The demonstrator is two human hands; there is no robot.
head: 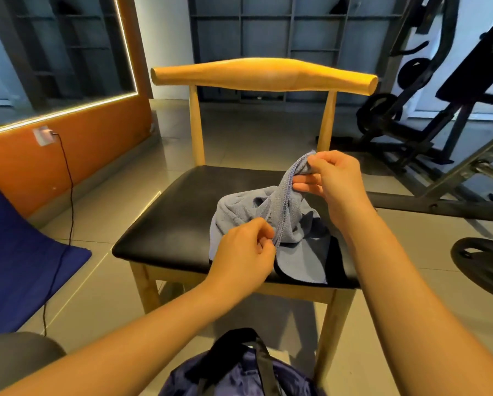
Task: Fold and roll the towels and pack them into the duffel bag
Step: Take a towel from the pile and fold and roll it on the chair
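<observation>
1. Six o'clock, nearest: dark blue nylon duffel bag [239, 370] with black webbing straps, on the floor in front of the chair. Whether its mouth is open cannot be told.
2. Just below centre: left hand [245, 250], fingers curled, pinching the stitched hem low on the towel.
3. Centre: grey-blue microfibre towel [239, 212], crumpled and twisted on the seat, not yet folded. A darker cloth [336, 258] lies partly under it; what it is cannot be told.
4. One o'clock of centre: right hand [331, 178], thumb and fingers gripping the same hem higher up, at a raised corner.
5. Beneath all: black padded seat [165, 224] of a pale wooden chair, curved backrest [265, 77] at twelve o'clock.

Step, as judged: opening the towel out for its first fold. Handling note: the left hand should slide along the hem to the next corner, draw the edge taut, shake out the twist, then lay the towel flat on the seat before halving, keeping it off the floor.
</observation>
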